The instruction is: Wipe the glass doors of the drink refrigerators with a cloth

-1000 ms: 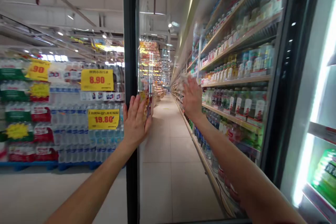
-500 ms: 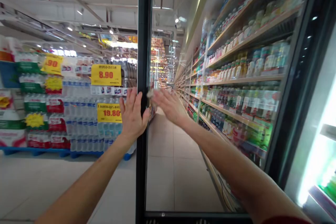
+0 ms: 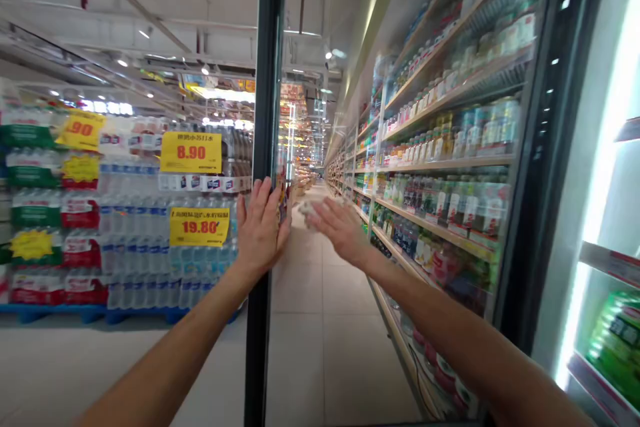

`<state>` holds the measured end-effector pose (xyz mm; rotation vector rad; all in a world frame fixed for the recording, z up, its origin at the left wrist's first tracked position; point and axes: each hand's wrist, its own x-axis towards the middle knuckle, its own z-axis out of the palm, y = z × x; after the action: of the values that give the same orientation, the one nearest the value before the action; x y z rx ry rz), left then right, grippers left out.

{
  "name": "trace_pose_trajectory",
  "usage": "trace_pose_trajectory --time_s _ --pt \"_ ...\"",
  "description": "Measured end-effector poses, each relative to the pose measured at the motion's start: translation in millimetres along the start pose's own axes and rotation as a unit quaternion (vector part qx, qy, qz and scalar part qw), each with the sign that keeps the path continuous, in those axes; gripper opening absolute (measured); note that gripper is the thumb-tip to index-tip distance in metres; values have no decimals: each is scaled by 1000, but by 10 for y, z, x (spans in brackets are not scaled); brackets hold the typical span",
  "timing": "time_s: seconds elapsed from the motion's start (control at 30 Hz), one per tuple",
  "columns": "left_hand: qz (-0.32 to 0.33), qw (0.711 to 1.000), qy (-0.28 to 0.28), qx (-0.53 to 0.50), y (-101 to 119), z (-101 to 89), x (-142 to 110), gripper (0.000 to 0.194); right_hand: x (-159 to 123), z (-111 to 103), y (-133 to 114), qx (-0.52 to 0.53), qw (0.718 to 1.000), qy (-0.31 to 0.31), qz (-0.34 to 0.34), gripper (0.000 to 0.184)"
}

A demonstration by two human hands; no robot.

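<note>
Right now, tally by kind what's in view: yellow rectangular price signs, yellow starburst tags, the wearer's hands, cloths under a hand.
Rectangular price signs: 3 (".90" sign, "8.90" sign, "19.80" sign)
Starburst tags: 2 (upper tag, lower tag)
Hands: 2 (left hand, right hand)
Cloths: 1 (whitish cloth, blurred)
Total: 8

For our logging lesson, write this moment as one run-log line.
left hand: on black door frame | right hand: pale cloth against glass pane

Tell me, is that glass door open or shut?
Open: the glass door stands out over the store floor, left hand on its black frame, lit shelves exposed at right.
</note>
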<state>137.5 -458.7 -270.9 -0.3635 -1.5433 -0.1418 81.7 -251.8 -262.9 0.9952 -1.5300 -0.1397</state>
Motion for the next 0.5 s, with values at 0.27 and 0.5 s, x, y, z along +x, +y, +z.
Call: trace_pose_trajectory --time_s 0.27,0.5 --pt "30 999 -7 -24 176 242 200 60 8 -130 567 -56 971 112 203 50" --pt "33 998 -32 -41 424 585 328 59 -524 -251 485 -15 1000 -7 19 44"
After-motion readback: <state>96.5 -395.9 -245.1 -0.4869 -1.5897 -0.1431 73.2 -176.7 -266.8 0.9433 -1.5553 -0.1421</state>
